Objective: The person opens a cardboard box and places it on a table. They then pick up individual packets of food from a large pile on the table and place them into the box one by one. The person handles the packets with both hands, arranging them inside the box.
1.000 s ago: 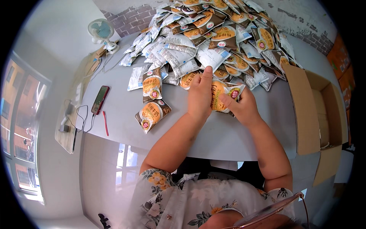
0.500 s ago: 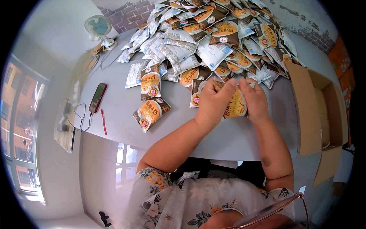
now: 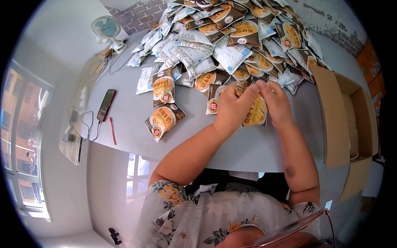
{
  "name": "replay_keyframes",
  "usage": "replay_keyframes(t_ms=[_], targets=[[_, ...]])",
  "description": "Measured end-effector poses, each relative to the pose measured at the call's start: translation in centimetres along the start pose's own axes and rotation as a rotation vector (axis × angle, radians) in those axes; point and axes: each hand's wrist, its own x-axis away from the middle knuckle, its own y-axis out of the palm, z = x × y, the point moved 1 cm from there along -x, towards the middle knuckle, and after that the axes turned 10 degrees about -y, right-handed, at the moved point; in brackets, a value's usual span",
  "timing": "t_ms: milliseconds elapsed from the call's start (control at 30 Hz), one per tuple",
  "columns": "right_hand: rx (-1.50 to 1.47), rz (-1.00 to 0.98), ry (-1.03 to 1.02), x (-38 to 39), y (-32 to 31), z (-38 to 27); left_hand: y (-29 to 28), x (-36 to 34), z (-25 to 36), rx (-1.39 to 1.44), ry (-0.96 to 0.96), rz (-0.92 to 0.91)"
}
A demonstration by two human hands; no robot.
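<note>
I grip a brown-and-orange pouch (image 3: 255,114) over the grey table (image 3: 198,153). My left hand (image 3: 233,105) is closed on its left part, my right hand (image 3: 279,103) on its top right corner, the thumbs close together. Another brown pouch (image 3: 213,106) lies just left of my left hand. Two more pouches, one (image 3: 163,91) above the other (image 3: 163,122), lie farther left. Behind my hands a large heap of brown and white pouches (image 3: 231,60) covers the back of the table.
An open cardboard box (image 3: 335,115) stands at the right. A phone (image 3: 106,103) with a cable and a red strip (image 3: 112,130) lie at the left. A small fan (image 3: 105,29) stands at the back left, near a window (image 3: 27,144).
Since a second ago both hands have shifted right with the pouch and turned it. Both thumbs have come together at its top, and a pouch to the left is now uncovered.
</note>
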Motion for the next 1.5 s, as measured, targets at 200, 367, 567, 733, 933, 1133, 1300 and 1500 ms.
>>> replay_keyframes(t_ms=[200,367,567,733,933,1133,1300,1500], targets=[[-0.096,0.045,0.112,0.0,-0.6,-1.3,0.2,1.2,-0.2,-0.176,0.066,-0.068],[-0.279,0.054,0.272,-0.5,-0.8,-1.2,0.4,0.2,-0.7,0.273,-0.113,0.045],[-0.383,-0.201,0.115,-0.3,-0.2,0.2,-2.1,-1.9,0.3,0.634,-0.034,0.043],[-0.105,-0.239,-0.079,0.6,1.4,-0.1,-2.3,-2.2,-0.4,0.584,-0.010,0.040],[-0.369,0.021,-0.235,0.4,0.4,-1.2,0.0,-1.0,-2.3,0.239,-0.090,-0.228],[-0.431,0.087,-0.119,0.1,-0.1,-1.6,1.3,1.3,-4.0,0.031,0.011,-0.228],[-0.584,-0.012,-0.011,0.5,-0.8,-2.8,1.5,2.6,-2.4,-0.283,0.364,-0.241],[-0.639,-0.069,0.111,-0.1,-1.2,-2.7,1.4,2.7,-2.6,-0.244,0.369,-0.219]])
